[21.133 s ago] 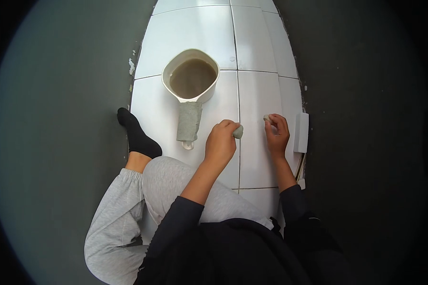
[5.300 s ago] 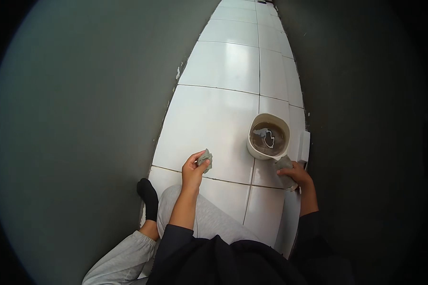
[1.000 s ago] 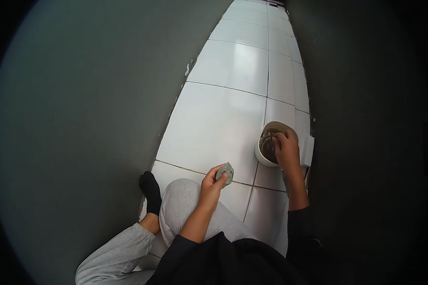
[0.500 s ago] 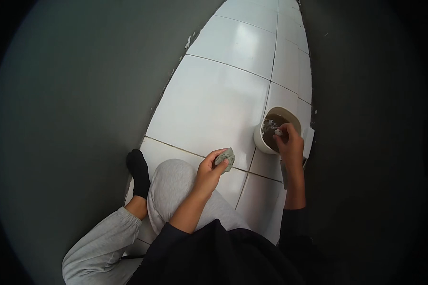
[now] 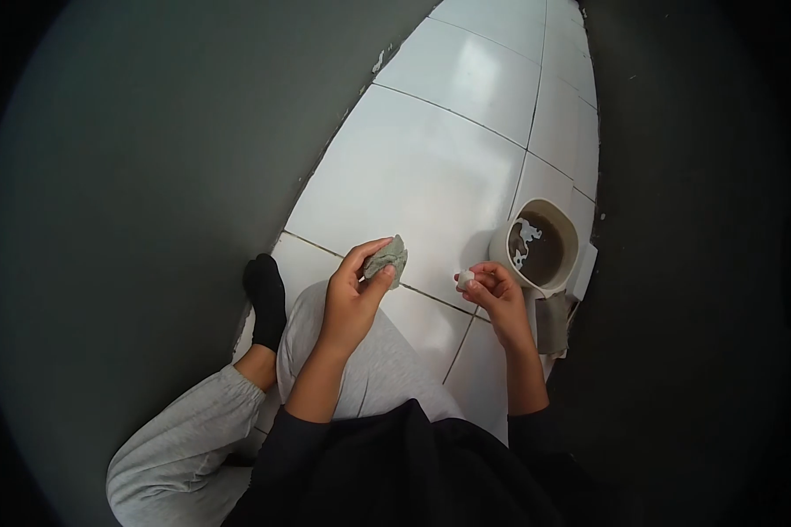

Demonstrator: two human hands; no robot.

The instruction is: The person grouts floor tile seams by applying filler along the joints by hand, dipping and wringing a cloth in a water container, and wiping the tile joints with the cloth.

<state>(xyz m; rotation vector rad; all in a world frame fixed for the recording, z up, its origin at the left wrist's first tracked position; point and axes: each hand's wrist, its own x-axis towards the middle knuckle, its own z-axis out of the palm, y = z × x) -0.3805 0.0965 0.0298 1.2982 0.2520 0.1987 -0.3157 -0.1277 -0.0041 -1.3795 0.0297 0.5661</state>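
Between the fingers and thumb of my left hand (image 5: 356, 294) is a crumpled grey-green cloth (image 5: 387, 261), held above the tiles. My right hand (image 5: 498, 299) pinches a small whitish piece (image 5: 465, 279), a short way to the right of the cloth. Just beyond my right hand stands a cream dipper (image 5: 502, 252) holding murky brown water (image 5: 547, 251), with pale foam on its left part. A grey-green cloth wrap (image 5: 553, 323) covers the dipper's handle, which points toward me. The piece's material is too small to tell.
White tiles (image 5: 413, 167) form a narrow floor between a dark wall (image 5: 167, 158) on the left and another (image 5: 703, 220) on the right. A white block (image 5: 583, 273) sits beside the dipper. My bent leg (image 5: 325, 369) and black-socked foot (image 5: 264, 294) are at the lower left.
My right hand has come out from over the dipper toward my left hand, carrying the small piece. Earlier it held the dipper's handle. My left hand keeps its cloth.
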